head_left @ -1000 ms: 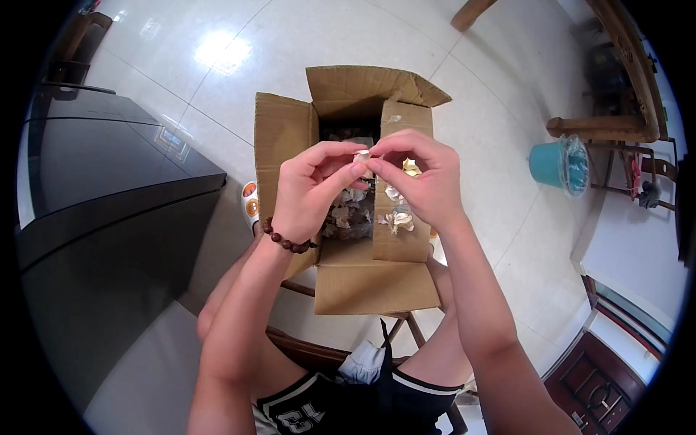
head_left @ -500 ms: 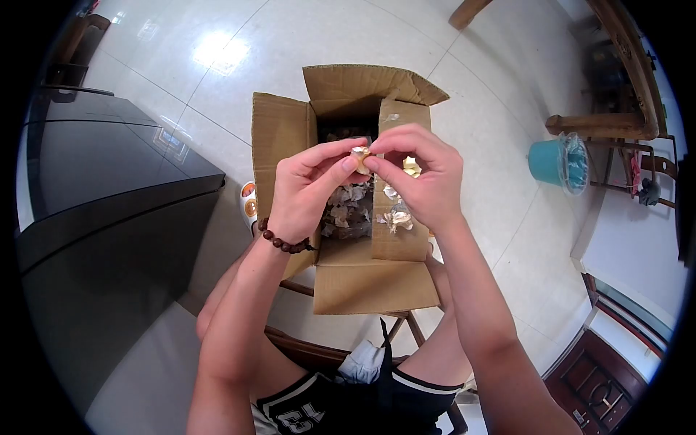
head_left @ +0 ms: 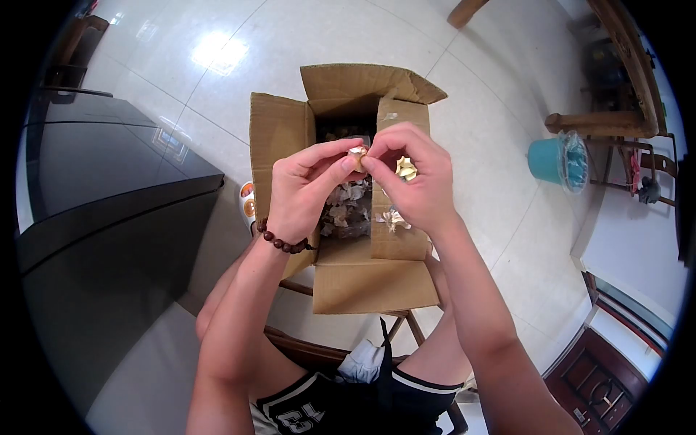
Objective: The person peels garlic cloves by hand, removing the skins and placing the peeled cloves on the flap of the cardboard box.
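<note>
Over the open cardboard box (head_left: 373,288), my left hand (head_left: 308,185) and my right hand (head_left: 420,174) meet with their fingertips closed. Between them they pinch a small rounded, cream-and-gold shiny piece (head_left: 358,161); its exact kind is hard to make out. By the curled fingers of my right hand shows a gold star-shaped folded piece (head_left: 406,168); I cannot tell whether it is held or rests on the flap behind. Another crumpled cream-gold piece (head_left: 393,220) lies on the right flap, below that hand. Inside the box are many crumpled pale scraps (head_left: 346,210).
A large dark glossy cabinet-like object (head_left: 123,174) stands at the left. To the right, a teal bin (head_left: 545,161) with a clear plastic liner sits near wooden furniture (head_left: 602,127). A slippered foot (head_left: 248,199) shows beside the box.
My right hand has shifted slightly left, and the pinched piece has turned between the fingertips, showing less gold. My left hand has moved slightly left.
</note>
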Action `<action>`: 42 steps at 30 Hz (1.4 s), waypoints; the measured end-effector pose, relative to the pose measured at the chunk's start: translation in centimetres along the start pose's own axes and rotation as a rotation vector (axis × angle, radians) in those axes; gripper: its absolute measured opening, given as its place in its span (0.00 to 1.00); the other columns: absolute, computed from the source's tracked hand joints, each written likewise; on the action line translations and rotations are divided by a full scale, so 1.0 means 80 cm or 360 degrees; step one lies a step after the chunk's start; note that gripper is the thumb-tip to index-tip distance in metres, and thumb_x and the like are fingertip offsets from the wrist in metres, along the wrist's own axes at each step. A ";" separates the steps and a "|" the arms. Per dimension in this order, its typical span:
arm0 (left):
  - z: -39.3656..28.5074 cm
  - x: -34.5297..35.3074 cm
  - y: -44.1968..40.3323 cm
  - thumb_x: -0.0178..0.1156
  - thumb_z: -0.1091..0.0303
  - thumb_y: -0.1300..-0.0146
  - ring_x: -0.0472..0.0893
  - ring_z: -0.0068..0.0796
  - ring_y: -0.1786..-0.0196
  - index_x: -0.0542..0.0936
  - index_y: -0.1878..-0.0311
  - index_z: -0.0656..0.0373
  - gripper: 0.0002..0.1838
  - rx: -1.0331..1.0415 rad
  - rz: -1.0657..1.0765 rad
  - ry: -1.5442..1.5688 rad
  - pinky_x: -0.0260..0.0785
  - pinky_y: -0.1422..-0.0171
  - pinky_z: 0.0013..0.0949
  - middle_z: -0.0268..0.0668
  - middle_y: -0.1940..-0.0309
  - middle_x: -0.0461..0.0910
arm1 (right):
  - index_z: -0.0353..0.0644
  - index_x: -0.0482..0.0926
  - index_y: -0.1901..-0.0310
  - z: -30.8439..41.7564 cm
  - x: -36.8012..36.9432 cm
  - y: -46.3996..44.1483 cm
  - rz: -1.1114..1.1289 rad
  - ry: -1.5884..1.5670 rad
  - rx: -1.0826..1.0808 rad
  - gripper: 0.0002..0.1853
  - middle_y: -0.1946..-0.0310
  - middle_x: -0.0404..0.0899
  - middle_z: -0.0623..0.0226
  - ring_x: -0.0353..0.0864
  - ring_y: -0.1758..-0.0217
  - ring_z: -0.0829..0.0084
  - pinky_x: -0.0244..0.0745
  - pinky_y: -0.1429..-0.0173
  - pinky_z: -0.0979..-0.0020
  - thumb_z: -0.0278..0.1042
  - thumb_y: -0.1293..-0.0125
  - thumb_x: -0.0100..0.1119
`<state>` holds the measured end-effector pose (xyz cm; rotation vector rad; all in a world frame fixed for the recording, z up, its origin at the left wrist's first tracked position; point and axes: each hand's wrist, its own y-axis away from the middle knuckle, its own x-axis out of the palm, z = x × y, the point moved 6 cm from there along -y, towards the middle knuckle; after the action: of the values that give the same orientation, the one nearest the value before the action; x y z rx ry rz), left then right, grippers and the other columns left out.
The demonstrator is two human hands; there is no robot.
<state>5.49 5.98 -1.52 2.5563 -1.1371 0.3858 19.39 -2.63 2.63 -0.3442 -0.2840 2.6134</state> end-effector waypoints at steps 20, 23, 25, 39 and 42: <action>0.009 -0.023 -0.009 0.52 0.71 0.19 0.85 0.30 0.43 0.75 0.30 0.65 0.19 -0.0085 -0.0059 0.0513 0.80 0.37 0.34 0.44 0.39 0.82 | 0.38 0.81 0.64 -0.008 0.006 0.005 0.0366 0.0123 0.0139 0.04 0.68 0.82 0.70 0.79 0.70 0.79 0.72 0.67 0.75 0.21 0.39 0.68; 0.011 -0.013 -0.006 0.52 0.71 0.18 0.85 0.29 0.44 0.74 0.29 0.66 0.19 -0.0156 0.0006 0.0530 0.80 0.37 0.33 0.42 0.40 0.82 | 0.38 0.84 0.62 -0.017 0.000 0.005 0.0210 0.0048 0.0288 0.05 0.67 0.83 0.71 0.79 0.70 0.82 0.72 0.67 0.76 0.23 0.38 0.70; 0.013 -0.005 -0.005 0.54 0.71 0.19 0.85 0.29 0.45 0.78 0.33 0.67 0.17 -0.0200 0.0023 0.0537 0.81 0.39 0.33 0.40 0.42 0.83 | 0.39 0.85 0.61 -0.017 0.001 0.002 0.0096 -0.0022 0.0322 0.05 0.67 0.83 0.72 0.78 0.70 0.83 0.71 0.67 0.77 0.24 0.37 0.71; 0.017 -0.002 -0.001 0.58 0.74 0.22 0.85 0.27 0.43 0.80 0.36 0.68 0.16 -0.0122 0.0039 0.0211 0.82 0.39 0.33 0.42 0.40 0.84 | 0.36 0.88 0.65 -0.023 -0.003 0.003 -0.0112 0.0005 0.0265 0.02 0.70 0.86 0.71 0.76 0.75 0.86 0.69 0.72 0.79 0.25 0.35 0.72; 0.016 0.002 -0.001 0.60 0.74 0.23 0.85 0.25 0.45 0.80 0.36 0.68 0.16 -0.0098 0.0003 0.0192 0.81 0.40 0.31 0.41 0.42 0.85 | 0.36 0.87 0.66 -0.025 -0.003 0.006 -0.0142 0.0085 0.0346 0.02 0.71 0.85 0.72 0.76 0.75 0.86 0.69 0.72 0.79 0.24 0.37 0.71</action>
<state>5.80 5.40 -2.67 2.4432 -1.0907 0.4908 19.98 -2.90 0.64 -0.3170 0.0037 2.5125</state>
